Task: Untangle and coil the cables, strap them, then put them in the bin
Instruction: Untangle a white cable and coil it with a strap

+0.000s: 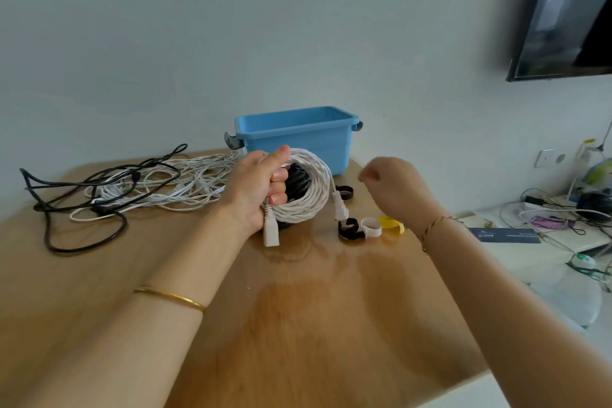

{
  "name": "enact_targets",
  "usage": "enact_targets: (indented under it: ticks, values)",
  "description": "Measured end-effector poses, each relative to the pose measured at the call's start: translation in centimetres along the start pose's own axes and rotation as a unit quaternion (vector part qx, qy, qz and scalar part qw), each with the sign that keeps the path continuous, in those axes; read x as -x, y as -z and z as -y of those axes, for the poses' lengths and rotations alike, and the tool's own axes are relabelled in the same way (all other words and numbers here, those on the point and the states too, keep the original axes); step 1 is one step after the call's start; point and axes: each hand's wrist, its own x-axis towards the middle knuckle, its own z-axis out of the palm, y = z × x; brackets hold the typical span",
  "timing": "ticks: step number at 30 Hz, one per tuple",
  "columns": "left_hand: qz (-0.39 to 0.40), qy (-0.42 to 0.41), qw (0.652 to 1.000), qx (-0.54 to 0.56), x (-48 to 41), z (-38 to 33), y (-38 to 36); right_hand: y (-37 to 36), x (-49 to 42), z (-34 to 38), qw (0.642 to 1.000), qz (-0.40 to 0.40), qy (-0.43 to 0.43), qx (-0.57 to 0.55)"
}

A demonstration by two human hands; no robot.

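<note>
My left hand [261,190] grips a coiled white cable [309,190] held upright above the wooden table [298,325]; its two white plugs hang down at the coil's bottom left and right. Behind the coil a black object shows through its middle. My right hand [392,187] hovers to the right of the coil, fingers curled, nothing visible in it. The blue bin [298,136] stands at the table's far edge just behind the coil. Rolled straps lie near the right hand: a black one [350,231], a white one [371,227], a yellow one [392,223], another black one [345,192].
A tangle of white cables [172,184] and a black cable [82,202] covers the table's left far part. Right of the table a white shelf [530,242] carries more wires and a dark card. A screen [569,10] hangs on the wall at upper right.
</note>
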Motion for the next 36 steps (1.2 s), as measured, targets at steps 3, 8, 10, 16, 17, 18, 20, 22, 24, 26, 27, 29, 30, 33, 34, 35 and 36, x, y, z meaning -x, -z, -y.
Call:
enact_targets:
  ticks: [3,8,10,16,17,18,20,22,24,26,27,29,30,33,34,35,36]
  values:
    - [0.001,0.003,1.0,0.005,0.1,0.1,0.1,0.0,0.6,-1.1,0.985,0.004,-0.036,0.166]
    - [0.01,0.007,1.0,0.003,-0.2,0.2,-0.2,0.9,1.0,-2.4,0.973,0.03,-0.057,0.222]
    - [0.009,0.01,1.0,0.005,-0.3,0.2,-0.3,1.0,1.1,-2.8,0.97,0.064,-0.051,0.23]
    - [0.008,0.011,1.0,0.005,-0.5,0.2,-0.4,0.9,1.0,-3.2,0.972,0.106,-0.001,0.211]
    - [0.006,0.011,1.0,0.005,-0.5,0.2,-0.4,0.7,1.0,-3.3,0.971,0.111,0.006,0.21]
    - [0.005,0.009,1.0,0.006,-0.6,0.1,-0.3,0.5,0.9,-3.4,0.972,0.114,0.013,0.207]
    - [0.004,0.007,1.0,0.008,-0.7,0.0,-0.1,0.0,0.8,-3.5,0.972,0.112,0.028,0.205]
    - [0.002,0.005,1.0,0.009,-0.8,-0.3,0.1,-0.4,0.7,-3.5,0.975,0.102,0.04,0.193]
    - [-0.003,0.003,1.0,0.01,-0.8,-0.5,0.2,-0.6,0.7,-3.2,0.983,0.087,0.052,0.15]
    - [-0.007,-0.003,1.0,0.012,-0.7,-0.9,0.3,-0.9,0.6,-2.5,0.988,0.079,0.075,0.108]
    - [-0.009,-0.006,1.0,0.015,-0.6,-1.0,0.4,-1.0,0.6,-2.1,0.988,0.079,0.087,0.097]
    - [-0.013,-0.012,1.0,0.02,-0.6,-1.4,0.5,-1.4,0.6,-1.3,0.988,0.088,0.099,0.074]
    - [-0.015,-0.014,1.0,0.022,-0.6,-1.6,0.6,-1.5,0.7,-1.0,0.988,0.099,0.098,0.063]
    - [-0.02,-0.016,0.999,0.023,-0.6,-2.0,1.0,-1.9,1.0,-0.2,0.985,0.13,0.104,0.048]
    - [-0.021,-0.016,0.999,0.024,-0.6,-2.0,1.1,-2.1,1.1,-0.1,0.983,0.139,0.106,0.05]
    - [-0.022,-0.016,0.999,0.026,-0.6,-2.1,1.3,-2.4,1.0,0.0,0.982,0.146,0.107,0.057]
    - [-0.023,-0.016,0.999,0.027,-0.5,-2.1,1.4,-2.6,1.0,0.0,0.981,0.15,0.105,0.067]
